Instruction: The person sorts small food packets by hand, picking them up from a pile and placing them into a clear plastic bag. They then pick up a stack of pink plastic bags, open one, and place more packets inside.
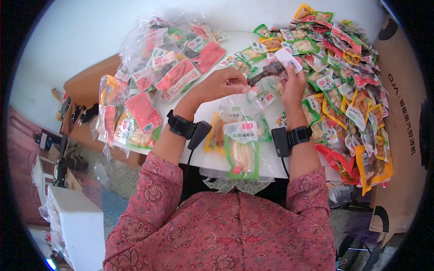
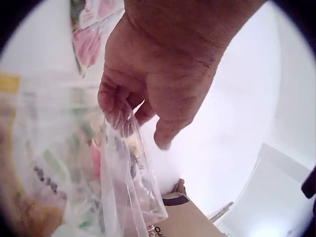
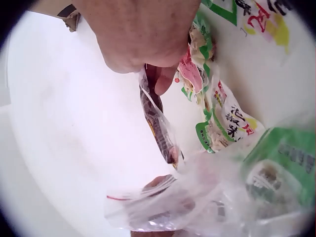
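Note:
My left hand [image 1: 219, 86] pinches the mouth of a clear zip bag [image 2: 116, 168]. The bag hangs open toward me over the table's front edge, with a green-edged packet of pale food [image 1: 242, 153] and a yellow-edged packet [image 1: 216, 135] inside. My right hand [image 1: 294, 86] holds a dark vacuum-packed food packet [image 1: 270, 71] with a white label by one end. In the right wrist view that packet [image 3: 157, 123] points down toward the bag's mouth. The left fingertips [image 3: 155, 182] show there behind the clear plastic.
Filled clear bags with red packets [image 1: 178, 77] are heaped on the table's left. A large pile of loose food packets [image 1: 337, 86] covers the right side. A tall cardboard box [image 1: 402, 117] stands at the right edge, and a white cabinet [image 1: 77, 226] is at lower left.

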A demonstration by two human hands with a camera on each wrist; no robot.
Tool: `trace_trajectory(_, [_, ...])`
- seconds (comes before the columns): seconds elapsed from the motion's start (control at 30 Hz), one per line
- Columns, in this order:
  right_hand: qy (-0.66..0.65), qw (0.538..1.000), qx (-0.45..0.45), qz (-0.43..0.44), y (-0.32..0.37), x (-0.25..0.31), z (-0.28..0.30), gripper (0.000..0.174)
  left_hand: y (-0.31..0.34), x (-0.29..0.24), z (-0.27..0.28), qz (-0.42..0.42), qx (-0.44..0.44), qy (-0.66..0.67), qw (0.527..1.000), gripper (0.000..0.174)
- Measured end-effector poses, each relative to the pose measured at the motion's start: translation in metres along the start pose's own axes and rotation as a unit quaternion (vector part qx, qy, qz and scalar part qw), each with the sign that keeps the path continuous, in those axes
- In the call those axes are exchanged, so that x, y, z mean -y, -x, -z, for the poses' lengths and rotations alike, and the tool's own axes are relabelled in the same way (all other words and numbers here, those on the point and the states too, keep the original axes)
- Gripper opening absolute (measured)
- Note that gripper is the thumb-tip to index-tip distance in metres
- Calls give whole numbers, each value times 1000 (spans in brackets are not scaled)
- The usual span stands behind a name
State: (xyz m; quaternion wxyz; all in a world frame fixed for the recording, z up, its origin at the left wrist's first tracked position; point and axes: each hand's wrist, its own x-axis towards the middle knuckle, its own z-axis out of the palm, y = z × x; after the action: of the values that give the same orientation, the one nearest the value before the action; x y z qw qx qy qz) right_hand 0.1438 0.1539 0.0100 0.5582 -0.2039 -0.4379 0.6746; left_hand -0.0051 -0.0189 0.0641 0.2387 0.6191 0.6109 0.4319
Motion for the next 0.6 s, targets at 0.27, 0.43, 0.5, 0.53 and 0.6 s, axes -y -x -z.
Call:
trace_trajectory(0.27, [-16, 992, 112, -63, 15, 5, -23, 19, -8, -28, 10, -74, 112, -140, 981, 15])
trace_trajectory(0.43, [21, 957, 248, -148, 31, 0, -34, 21, -14, -31, 9, -90, 42, -163, 982, 20])
trace_trajectory(0.5, [37, 939, 284, -188, 42, 10, -37, 21, -15, -29, 9, -85, 20, -159, 983, 20])
trace_trajectory(0.53, [123, 906, 357, -192, 43, 10, -37, 21, -16, -28, 9, -80, -1, -153, 985, 20])
trace_trajectory(0.6, [208, 859, 426, -192, 44, 10, -36, 21, -15, -32, 5, -78, -10, -156, 985, 21])
